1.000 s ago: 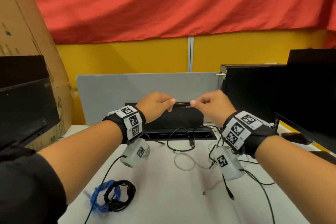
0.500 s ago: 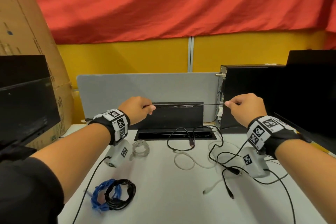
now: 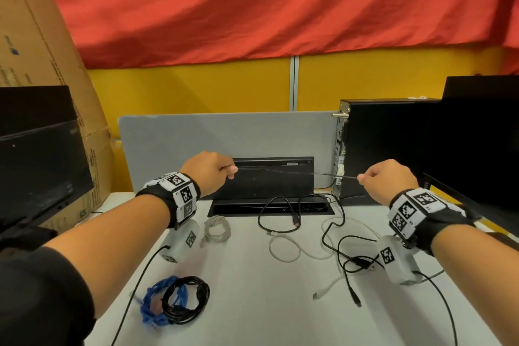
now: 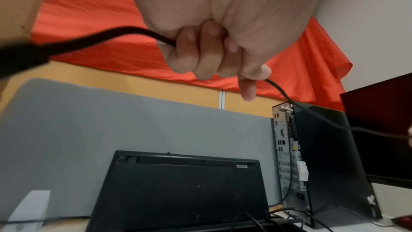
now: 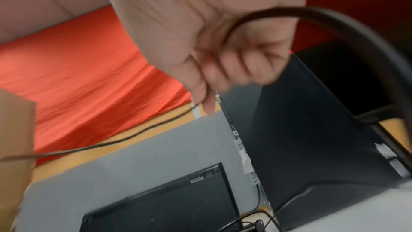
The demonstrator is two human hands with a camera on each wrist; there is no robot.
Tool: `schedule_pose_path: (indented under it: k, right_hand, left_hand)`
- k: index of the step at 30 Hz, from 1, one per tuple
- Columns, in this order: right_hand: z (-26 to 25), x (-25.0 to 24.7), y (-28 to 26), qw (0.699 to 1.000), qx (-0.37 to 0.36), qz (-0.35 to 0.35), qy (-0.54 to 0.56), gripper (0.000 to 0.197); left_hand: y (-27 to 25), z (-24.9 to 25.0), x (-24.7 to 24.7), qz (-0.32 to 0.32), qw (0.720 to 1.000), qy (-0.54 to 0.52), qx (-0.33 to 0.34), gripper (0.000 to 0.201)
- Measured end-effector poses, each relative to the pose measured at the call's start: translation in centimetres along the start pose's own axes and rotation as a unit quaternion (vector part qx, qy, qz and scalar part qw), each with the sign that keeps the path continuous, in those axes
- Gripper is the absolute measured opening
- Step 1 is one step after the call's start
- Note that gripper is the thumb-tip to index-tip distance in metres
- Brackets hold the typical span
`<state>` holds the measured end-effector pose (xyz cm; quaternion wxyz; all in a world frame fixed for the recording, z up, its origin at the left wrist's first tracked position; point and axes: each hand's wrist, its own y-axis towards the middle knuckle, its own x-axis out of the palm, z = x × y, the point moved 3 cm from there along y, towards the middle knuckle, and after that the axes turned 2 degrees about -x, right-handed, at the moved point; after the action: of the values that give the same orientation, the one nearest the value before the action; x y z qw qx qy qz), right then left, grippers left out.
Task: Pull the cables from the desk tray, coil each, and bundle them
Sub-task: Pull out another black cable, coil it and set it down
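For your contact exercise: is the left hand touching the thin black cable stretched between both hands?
Touching. In the left wrist view the left hand has its fingers curled round the thin black cable, which leaves beside the index fingertip.

no legible text, brand or number in any view. cardboard box [image 3: 42, 45], left of the grey divider panel [image 3: 224, 135]: printed marks, too small to read. raised black tray lid [image 3: 273, 177], in front of that panel: small label, blurred. wristbands [image 3: 179, 194] carry square coded markers only.
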<state>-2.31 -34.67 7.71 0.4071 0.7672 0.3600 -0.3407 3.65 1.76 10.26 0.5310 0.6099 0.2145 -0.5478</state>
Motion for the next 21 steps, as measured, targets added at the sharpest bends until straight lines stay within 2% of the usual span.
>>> schedule_pose_path:
  k: [2,4,7,10,11,13,15,21]
  right_hand:
    - [-1.1,0.4,-1.0,0.997,-0.004,-0.059,-0.052,0.026]
    - [-3.0,0.8,-2.2,0.991,-0.058,-0.09,-0.075,0.023]
    - [-7.0,1.4,-4.9,0.976,-0.178,-0.119,0.044,0.03]
    - [-10.7,2.2,-7.3,0.931,-0.247,-0.198,0.181,0.023]
    - [-11.2,2.3,-7.5,0.925,-0.248,-0.196,0.209,0.022]
    - [-11.1,2.0,-7.1,0.931,-0.239,-0.146,0.232,0.021]
    - [-10.3,1.7,-6.4,0.939,-0.234,-0.109,0.225,0.018]
    - [-8.8,1.6,-5.2,0.951,-0.23,-0.067,0.194,0.016]
  left_hand:
    - [0.0,0.7,0.1,-0.002,1.0,-0.023,0.006,0.031]
    - [-0.1,1.9,0.3,-0.015,0.999,-0.047,0.022,0.031]
    - [-0.3,4.7,1.1,-0.041,0.993,-0.097,0.055,0.03]
    - [-0.5,6.8,1.8,-0.052,0.986,-0.142,0.077,0.029]
    - [-0.5,7.1,1.8,-0.058,0.983,-0.156,0.079,0.029]
    - [-0.6,7.2,1.9,-0.083,0.978,-0.177,0.079,0.027]
    - [-0.8,6.9,1.9,-0.11,0.976,-0.17,0.079,0.026]
    - [-0.7,7.3,2.1,-0.143,0.974,-0.16,0.072,0.029]
